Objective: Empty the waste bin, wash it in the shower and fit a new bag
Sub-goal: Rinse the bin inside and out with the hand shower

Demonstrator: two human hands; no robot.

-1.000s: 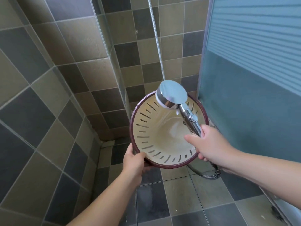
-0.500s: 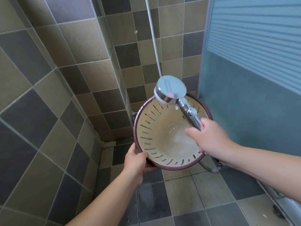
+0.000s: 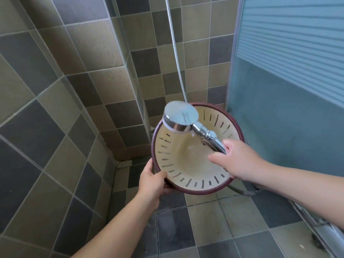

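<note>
Tiles (image 3: 96, 47), grey and tan, cover shower walls and floor (image 3: 210, 226).

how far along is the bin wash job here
Done: the cream slotted plastic waste bin with the maroon rim holds no rubbish or bag. In hand: the left hand grips its rim, tilting the opening toward the camera, while the right hand holds the chrome shower head over the inside; blurred water seems to be leaving its face. Left: finishing the rinse and fitting a new bag; none is in view.
</note>
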